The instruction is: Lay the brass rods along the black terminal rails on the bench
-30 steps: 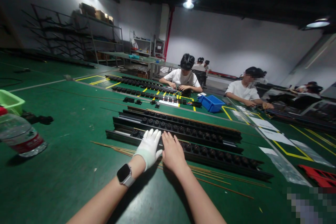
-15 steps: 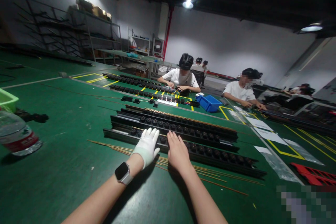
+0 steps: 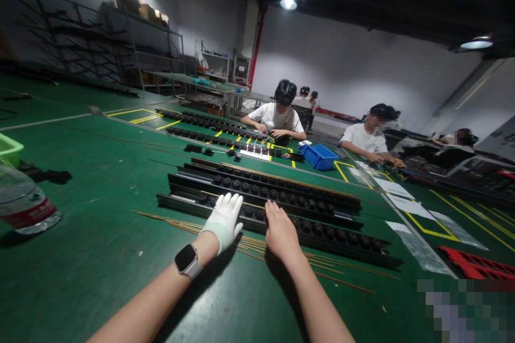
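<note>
Resting flat and open, left hand and right hand press the black rail.

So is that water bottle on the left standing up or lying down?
Lying down. The water bottle rests on its side on the green table, red label band facing up, well apart from both hands.

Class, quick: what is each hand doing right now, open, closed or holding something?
Left hand: gloved, open, flat on the nearest black socket strip, gripping nothing.
Right hand: bare, open, fingers resting on the same strip, gripping nothing.
</note>
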### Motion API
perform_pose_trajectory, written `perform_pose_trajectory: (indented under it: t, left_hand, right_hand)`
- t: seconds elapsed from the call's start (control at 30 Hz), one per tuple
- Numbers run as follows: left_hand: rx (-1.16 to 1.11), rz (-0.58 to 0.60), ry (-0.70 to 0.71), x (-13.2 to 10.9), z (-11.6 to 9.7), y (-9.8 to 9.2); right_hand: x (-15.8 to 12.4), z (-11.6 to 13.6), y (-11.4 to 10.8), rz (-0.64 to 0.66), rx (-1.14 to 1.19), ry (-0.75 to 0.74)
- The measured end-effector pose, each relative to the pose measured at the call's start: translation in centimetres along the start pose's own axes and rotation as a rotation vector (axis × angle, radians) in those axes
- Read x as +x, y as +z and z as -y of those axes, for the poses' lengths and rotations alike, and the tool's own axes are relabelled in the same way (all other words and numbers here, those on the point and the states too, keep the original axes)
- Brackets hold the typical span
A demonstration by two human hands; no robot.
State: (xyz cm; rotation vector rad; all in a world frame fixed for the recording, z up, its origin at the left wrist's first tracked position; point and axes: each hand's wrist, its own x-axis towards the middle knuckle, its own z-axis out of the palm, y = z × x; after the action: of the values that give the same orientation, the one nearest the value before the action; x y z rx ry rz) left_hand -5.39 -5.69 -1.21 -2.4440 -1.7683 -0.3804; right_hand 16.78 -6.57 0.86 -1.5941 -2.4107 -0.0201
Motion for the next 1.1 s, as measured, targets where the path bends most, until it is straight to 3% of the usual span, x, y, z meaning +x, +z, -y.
perform_pose_trajectory:
  t: [0.23, 0.4, 0.53, 0.67, 0.93, 1.1]
  left_hand:
    - [0.015, -0.027, 0.024, 0.0, 0.2, 0.1]
    - [0.036, -0.043, 0.038, 0.2, 0.3, 0.3]
    - [0.036, -0.049, 0.043, 0.3, 0.4, 0.5]
    - [0.032, -0.04, 0.039, 0.3, 0.4, 0.4]
    - [-0.029, -0.044, 0.041, 0.5, 0.5, -0.1]
    - [-0.081, -0.144, 0.141, 0.7, -0.2, -0.8]
  right_hand:
    - [-0.6, -1.1, -0.1, -0.06, 0.014, -0.029]
    - [-3.0, 0.4, -1.1, -0.182, 0.099, -0.069]
    - [-5.5, 2.2, 0.3, 0.004, 0.077, -0.138]
    - [-6.2, 3.4, 1.6, 0.135, -0.002, -0.148]
    - [-5.7, 4.4, -0.1, 0.304, -0.202, -0.242]
    - [-6.9, 2.8, -1.2, 0.315, -0.184, -0.238]
